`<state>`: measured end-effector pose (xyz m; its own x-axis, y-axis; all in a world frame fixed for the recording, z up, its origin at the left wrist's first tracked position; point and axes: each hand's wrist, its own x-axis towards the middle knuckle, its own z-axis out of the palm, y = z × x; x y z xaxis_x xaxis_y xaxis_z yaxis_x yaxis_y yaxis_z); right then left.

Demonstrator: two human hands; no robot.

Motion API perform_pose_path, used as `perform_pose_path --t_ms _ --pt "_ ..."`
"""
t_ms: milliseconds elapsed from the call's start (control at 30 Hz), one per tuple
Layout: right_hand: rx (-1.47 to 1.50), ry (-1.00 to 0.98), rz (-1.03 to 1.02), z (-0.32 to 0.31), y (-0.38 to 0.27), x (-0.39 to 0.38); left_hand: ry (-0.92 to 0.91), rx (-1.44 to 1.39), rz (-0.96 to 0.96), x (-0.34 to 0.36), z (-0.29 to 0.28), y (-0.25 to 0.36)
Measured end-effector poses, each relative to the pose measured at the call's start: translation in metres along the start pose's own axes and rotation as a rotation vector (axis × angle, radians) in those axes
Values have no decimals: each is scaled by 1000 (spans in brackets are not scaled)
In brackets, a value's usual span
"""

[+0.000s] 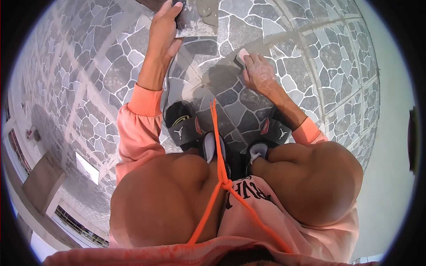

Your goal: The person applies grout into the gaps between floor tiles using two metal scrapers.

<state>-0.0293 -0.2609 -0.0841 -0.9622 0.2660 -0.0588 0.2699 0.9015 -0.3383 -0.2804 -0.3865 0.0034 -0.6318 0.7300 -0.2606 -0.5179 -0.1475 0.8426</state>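
Note:
At the top of the view, my left hand (pixel 165 27) is closed on the edge of a flat metal trowel plate (pixel 195 30). Wet grey grout (pixel 205 12) lies smeared over its upper part. My right hand (pixel 261 73) is closed on a small pale pinkish block (pixel 242 55) with a dark underside, held against the tiled floor (pixel 284 48). Pale dust or dried paste coats the back of that hand. The floor tiles carry a grey stone pattern with white lines, and a smeared, damp-looking grout joint (pixel 200 85) runs between my hands.
My feet in dark slides (pixel 181 128) are planted just below my hands, knees bent wide. An orange drawstring (pixel 217 146) hangs down the middle. A pale wall (pixel 392 133) rises at the right. At left are a ledge (pixel 42 181) and a bright white patch (pixel 88 167).

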Motion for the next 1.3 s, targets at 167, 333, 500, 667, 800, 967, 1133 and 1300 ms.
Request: perform_pose_path --t_ms 167,333,500,667,800,967,1133,1300 --pt "294 -210 -245 26 -59 -30 -163 -151 20 1 13 -2" --pt "262 73 161 -31 13 -9 -267 -191 30 -26 -9 16" --pt "-172 205 480 -67 144 -12 -304 -311 33 -12 4 0" --pt "-195 182 270 -31 108 15 -227 -251 27 -2 6 -2" --pt "-66 35 -49 16 -12 -1 -201 -225 29 2 7 2" --pt "572 -330 -101 15 -72 -19 -172 -217 38 -8 -9 6" --pt "15 201 19 -52 86 -3 -184 -236 34 -8 -5 2" --pt "-396 -26 -357 -53 121 -15 -169 -234 30 -4 -6 -3"
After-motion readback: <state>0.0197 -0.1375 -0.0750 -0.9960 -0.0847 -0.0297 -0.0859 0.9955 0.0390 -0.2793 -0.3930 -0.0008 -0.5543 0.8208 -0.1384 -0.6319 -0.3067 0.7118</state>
